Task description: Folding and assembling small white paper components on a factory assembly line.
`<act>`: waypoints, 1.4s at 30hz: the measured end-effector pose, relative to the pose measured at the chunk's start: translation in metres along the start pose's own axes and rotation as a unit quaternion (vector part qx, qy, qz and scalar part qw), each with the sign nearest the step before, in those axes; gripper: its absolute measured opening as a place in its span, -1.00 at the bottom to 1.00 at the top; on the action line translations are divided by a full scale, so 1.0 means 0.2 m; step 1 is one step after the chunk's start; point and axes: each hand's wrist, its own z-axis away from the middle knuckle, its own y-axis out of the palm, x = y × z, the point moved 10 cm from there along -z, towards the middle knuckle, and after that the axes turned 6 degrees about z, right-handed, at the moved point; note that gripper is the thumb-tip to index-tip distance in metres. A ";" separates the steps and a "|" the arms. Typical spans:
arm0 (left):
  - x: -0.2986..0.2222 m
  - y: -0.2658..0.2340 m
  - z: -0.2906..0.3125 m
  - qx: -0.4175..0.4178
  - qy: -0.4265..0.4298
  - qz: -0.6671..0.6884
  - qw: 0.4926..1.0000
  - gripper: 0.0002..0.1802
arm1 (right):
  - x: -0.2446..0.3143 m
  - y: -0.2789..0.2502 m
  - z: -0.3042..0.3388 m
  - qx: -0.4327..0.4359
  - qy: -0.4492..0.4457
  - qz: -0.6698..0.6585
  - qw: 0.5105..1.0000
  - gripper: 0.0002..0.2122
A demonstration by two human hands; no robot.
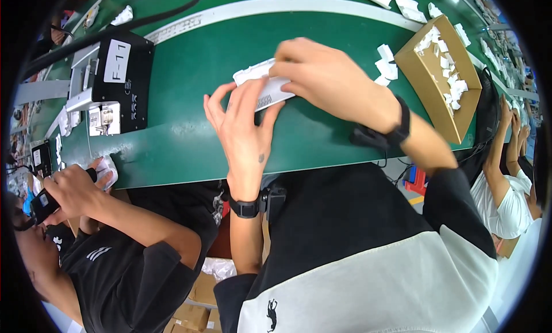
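Observation:
A flat white plastic case with a barcode label on its face lies at a slant just above the green bench. My left hand grips it from below, thumb at the near edge and fingers spread along the other side. My right hand bends over its upper end from the right. Those fingers are closed against the case, slightly blurred, and whatever small thing they may pinch is hidden. Small white folded pieces lie on the bench to the right of my right hand.
An open cardboard box holding several white scraps stands on the right. On the left is a black machine with a metal fixture. A co-worker's hand holds a black tool beside a white part. A white rail crosses the far bench.

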 end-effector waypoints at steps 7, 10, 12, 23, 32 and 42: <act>0.03 -0.03 -0.22 0.030 0.014 -0.034 0.999 -0.56 | -0.42 -0.65 0.92 -0.127 0.381 0.277 0.873 -0.63; 0.13 0.06 -0.46 0.024 0.049 -0.040 0.998 -0.53 | -0.50 -0.62 1.22 -0.099 0.438 0.176 0.876 -0.72; 0.15 0.11 -0.56 0.042 0.017 -0.038 0.998 -0.41 | -0.53 -0.62 1.34 -0.066 0.471 0.153 0.866 -0.77; 0.17 -0.26 -0.09 -0.027 -0.082 -0.039 0.996 -0.47 | -0.15 -0.59 0.86 -0.013 0.425 0.055 0.904 -0.48; 0.38 -0.56 0.43 -0.136 -0.205 -0.121 0.962 -0.68 | -0.56 -0.26 0.74 -0.012 0.343 0.145 0.928 -0.80; 0.31 -0.40 0.13 -0.029 -0.120 -0.165 0.978 -0.68 | -0.61 -0.28 0.78 -0.074 0.389 0.087 0.914 -0.86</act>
